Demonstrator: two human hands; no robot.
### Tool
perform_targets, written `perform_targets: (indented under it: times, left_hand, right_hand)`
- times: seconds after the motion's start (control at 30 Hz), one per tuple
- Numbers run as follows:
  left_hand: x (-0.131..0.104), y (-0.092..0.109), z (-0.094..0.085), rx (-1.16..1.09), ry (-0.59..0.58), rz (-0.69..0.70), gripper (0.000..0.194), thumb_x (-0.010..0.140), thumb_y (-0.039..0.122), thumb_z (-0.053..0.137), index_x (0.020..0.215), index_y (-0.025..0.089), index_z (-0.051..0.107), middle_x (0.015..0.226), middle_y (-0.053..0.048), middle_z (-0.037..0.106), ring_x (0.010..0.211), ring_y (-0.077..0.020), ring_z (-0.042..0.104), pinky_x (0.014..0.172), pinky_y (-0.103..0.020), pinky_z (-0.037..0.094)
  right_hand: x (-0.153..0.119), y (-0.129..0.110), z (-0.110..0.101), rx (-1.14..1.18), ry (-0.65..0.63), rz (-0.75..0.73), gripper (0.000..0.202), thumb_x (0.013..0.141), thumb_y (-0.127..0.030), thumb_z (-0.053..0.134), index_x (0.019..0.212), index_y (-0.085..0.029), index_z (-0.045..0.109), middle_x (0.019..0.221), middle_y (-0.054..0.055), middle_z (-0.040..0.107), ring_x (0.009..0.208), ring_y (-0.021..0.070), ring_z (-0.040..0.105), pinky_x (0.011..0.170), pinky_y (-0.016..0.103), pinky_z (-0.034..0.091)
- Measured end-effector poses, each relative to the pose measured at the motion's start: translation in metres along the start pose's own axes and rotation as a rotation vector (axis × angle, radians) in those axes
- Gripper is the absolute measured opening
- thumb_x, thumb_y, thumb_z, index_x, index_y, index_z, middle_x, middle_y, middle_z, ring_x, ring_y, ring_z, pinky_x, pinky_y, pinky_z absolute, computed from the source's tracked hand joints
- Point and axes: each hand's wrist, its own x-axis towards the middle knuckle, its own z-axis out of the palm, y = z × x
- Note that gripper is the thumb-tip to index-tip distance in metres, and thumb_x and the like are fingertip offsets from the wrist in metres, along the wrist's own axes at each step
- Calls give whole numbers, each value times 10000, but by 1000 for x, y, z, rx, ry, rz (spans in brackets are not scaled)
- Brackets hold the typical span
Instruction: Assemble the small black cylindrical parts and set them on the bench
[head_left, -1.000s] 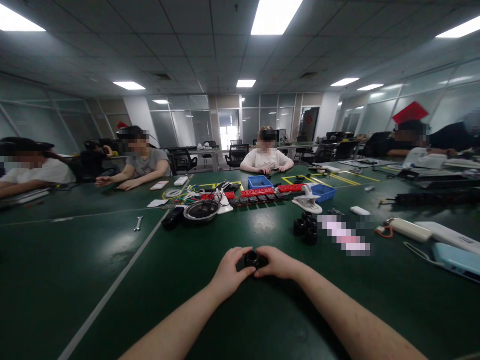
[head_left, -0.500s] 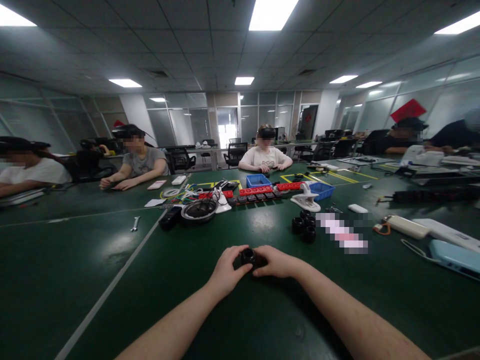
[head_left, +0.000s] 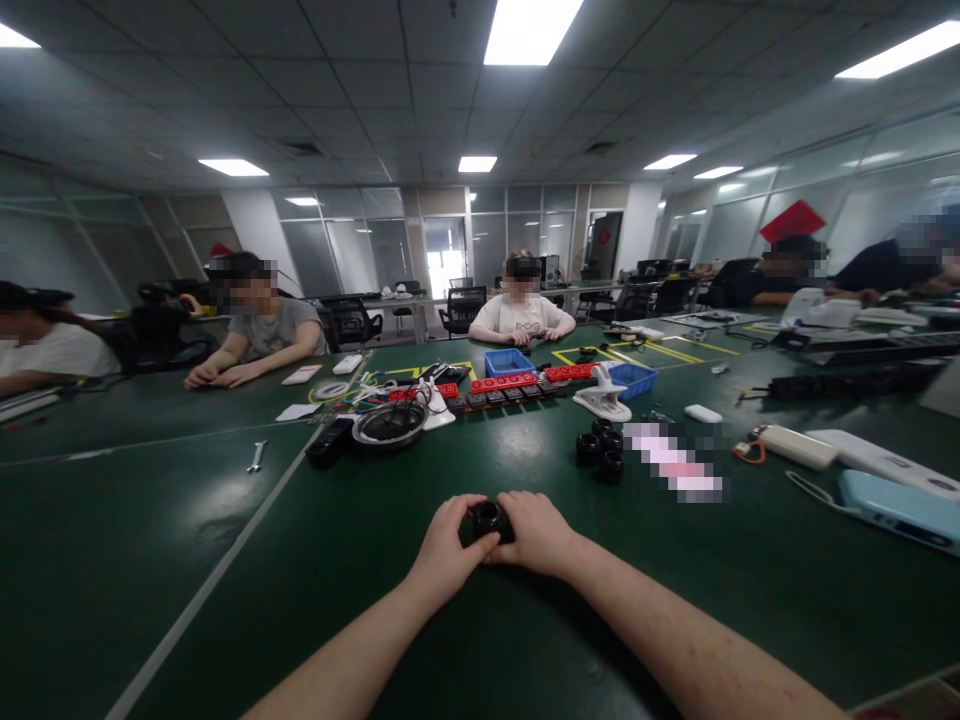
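A small black round part (head_left: 487, 517) with a hole in its top is between my hands, low over the green table (head_left: 360, 520). My left hand (head_left: 454, 538) grips it from the left, thumb in front and fingers behind. From the right, my right hand (head_left: 531, 530) closes round the same part, its thumb near my left thumb. Several similar black parts (head_left: 600, 450) stand grouped to the right, beyond my right hand. Whether the held part touches the table cannot be made out.
Beyond lie a ring-shaped device (head_left: 390, 425), red strips (head_left: 504, 382), a white clamp (head_left: 602, 395) and blue trays (head_left: 508, 362). A wrench (head_left: 257, 457) lies left, a light blue case (head_left: 896, 505) right. A person (head_left: 523, 310) sits across the table; others sit further off.
My right hand has closed further round the black part, its fingers now bent over the right side. The whole view has shifted slightly, with the scene sitting further left.
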Motion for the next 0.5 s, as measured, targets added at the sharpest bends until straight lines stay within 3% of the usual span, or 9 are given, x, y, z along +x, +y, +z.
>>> perform_targets:
  times: [0.13,0.33,0.4,0.5]
  left_hand:
    - [1,-1,-1,17,10,31,470,685,243,626,1132,243,482,1074,-53,544,1030,-227,485,900,-398,381]
    - [3,1,-4,-6,-56,53,388,682,200,630,1061,237,554,1029,-50,582,985,-214,522,875,-366,404]
    - [3,2,-4,-21,-64,47,395,668,185,642,1049,241,558,1010,-41,589,962,-204,534,853,-347,419]
    - [2,2,-1,-7,-12,20,379,645,171,657,1008,228,565,976,-33,590,934,-202,540,831,-344,426]
  right_hand:
    - [2,13,-5,197,-83,-109,613,574,-506,661,1068,-175,515,972,84,553,879,241,510,739,339,374]
    - [10,32,-5,505,-251,-188,253,652,-228,644,888,-159,579,821,1,584,740,151,526,630,242,381]
    - [10,30,-3,514,-236,-140,289,626,-257,669,877,-160,564,788,-10,583,698,140,521,584,226,371]
    - [7,17,0,334,-131,-48,374,573,-388,692,828,-162,538,756,2,573,669,152,515,551,232,353]
